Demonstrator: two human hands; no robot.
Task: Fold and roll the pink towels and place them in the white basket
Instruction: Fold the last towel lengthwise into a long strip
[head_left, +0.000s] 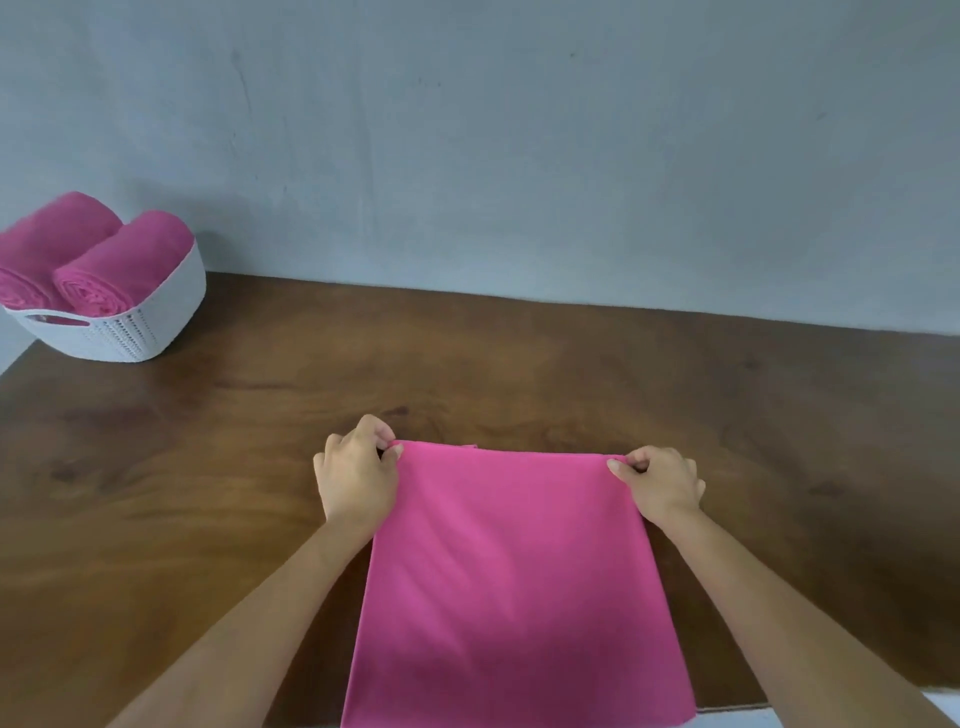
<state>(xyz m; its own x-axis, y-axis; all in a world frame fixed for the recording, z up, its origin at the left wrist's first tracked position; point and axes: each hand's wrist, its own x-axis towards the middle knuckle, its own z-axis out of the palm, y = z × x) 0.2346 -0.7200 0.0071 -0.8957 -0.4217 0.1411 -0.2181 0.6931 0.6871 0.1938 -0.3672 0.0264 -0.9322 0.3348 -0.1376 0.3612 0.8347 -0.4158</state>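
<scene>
A pink towel (514, 577) lies flat on the brown wooden table (218, 467), stretching from the table's near edge away from me. My left hand (358, 475) pinches its far left corner. My right hand (660, 483) pinches its far right corner. Both corners sit low at the table surface and the far edge runs straight between them. At the far left corner of the table stands the white basket (171, 306), holding two rolled pink towels (119, 265) side by side.
A grey wall (519, 145) rises directly behind the table's far edge. The table's left edge runs just beside the basket. Bare wood lies to the left and right of the towel.
</scene>
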